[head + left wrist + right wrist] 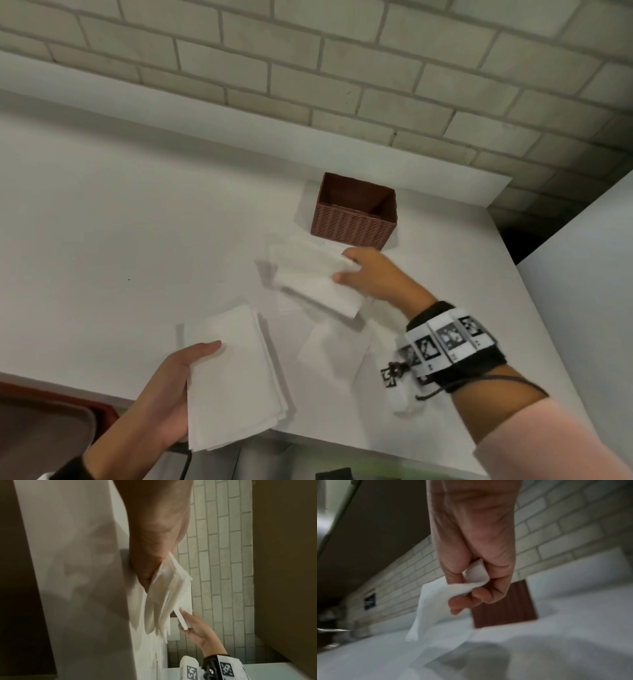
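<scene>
My left hand point(171, 387) grips a stack of folded white napkins point(233, 377) near the counter's front edge, thumb on top; the left wrist view shows the stack point(164, 601) fanned below the thumb. My right hand point(363, 270) pinches a folded white napkin point(315, 277) by its right end and holds it just above the counter, in front of the brown woven basket point(356, 212). In the right wrist view the napkin point(435, 604) hangs from my curled fingers point(464, 601), with the basket point(506, 609) behind. The basket looks empty.
Another white napkin point(332, 346) lies flat on the white counter point(120, 240) between my hands. A brick wall point(342, 68) runs behind the counter. A dark red tray point(41, 418) sits below the front edge at lower left.
</scene>
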A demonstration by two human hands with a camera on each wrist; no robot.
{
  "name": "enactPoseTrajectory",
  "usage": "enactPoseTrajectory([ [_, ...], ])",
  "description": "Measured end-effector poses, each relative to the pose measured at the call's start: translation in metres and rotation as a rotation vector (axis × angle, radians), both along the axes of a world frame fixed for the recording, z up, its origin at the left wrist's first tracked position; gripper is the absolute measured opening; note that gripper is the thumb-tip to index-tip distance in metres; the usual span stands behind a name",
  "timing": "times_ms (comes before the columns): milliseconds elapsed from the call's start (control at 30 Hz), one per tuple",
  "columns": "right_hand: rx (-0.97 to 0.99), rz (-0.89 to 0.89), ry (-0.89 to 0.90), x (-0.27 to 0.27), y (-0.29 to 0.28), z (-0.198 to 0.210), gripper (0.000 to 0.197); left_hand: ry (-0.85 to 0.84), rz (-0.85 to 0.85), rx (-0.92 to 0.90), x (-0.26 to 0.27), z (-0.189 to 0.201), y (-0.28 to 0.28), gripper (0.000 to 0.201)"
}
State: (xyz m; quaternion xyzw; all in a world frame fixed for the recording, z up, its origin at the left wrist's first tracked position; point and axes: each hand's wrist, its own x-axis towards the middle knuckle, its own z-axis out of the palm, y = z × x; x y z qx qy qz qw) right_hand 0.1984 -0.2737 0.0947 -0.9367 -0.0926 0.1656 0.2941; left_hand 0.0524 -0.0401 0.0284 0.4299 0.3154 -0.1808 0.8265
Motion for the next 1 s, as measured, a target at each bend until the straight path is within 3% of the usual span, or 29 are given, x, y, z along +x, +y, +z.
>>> enactPoseTrajectory([
  [100,-0.057,-0.101,-0.054,0.029,-0.028,0.016,0.028,-0.008,0.0,0.0,0.003,0.002,-0.002,0.03],
  [267,-0.115,-0.152,0.126,0.061,-0.048,0.002,0.036,-0.016,-0.008,-0.025,0.009,0.005,-0.007,0.03],
  [400,-0.253,-0.05,0.146,0.071,-0.047,-0.017,0.037,-0.027,-0.017,-0.049,0.013,0.005,-0.011,0.026],
  [633,-0.56,0.098,-0.045,0.078,-0.035,-0.029,0.036,-0.029,-0.036,-0.075,0.02,0.002,-0.017,0.026],
  [833,-0.46,0.081,0.001,0.082,-0.027,-0.043,0.05,-0.037,-0.039,-0.045,0.028,0.0,-0.024,0.026],
  [1000,-0.38,0.062,0.051,0.086,-0.029,-0.044,0.047,-0.048,-0.05,-0.021,0.033,-0.002,-0.027,0.029],
])
